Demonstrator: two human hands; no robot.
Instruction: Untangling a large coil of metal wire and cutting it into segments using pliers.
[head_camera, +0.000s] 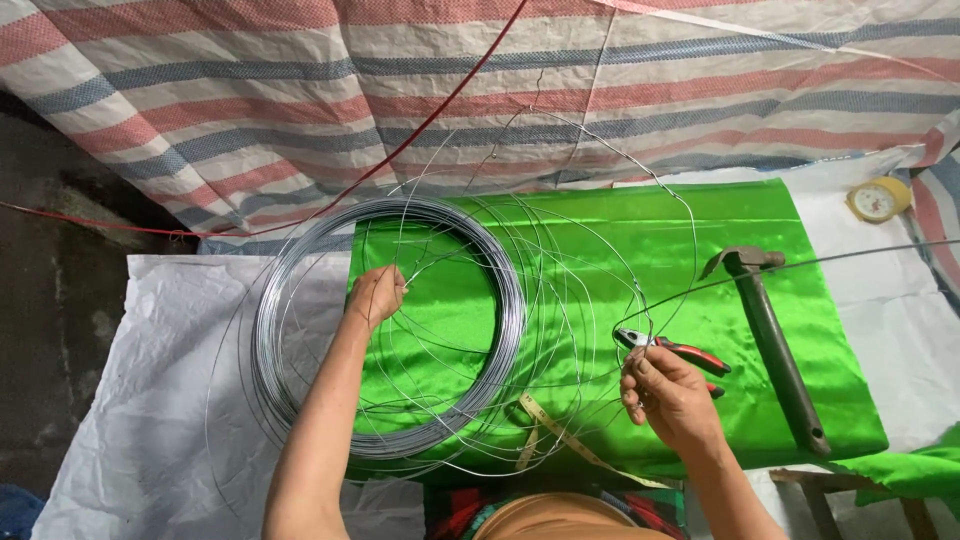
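Observation:
A big coil of thin steel wire (270, 330) lies across a shiny green sheet (600, 250) and white sacking. My left hand (375, 295) reaches into the coil's middle and pinches a loose wire strand near its upper part. Several loose loops spring out to the right. My right hand (668, 395) is closed around those loose loops at the coil's right side. Red-handled pliers (675, 350) lie on the green sheet just above my right hand, touching the wire loops.
A claw hammer (775, 345) lies at the right of the green sheet. A yellow measuring tape (560, 435) snakes near the front edge. A yellow tape roll (878, 198) sits far right. A striped tarpaulin (300, 90) hangs behind, crossed by a red cord (440, 100).

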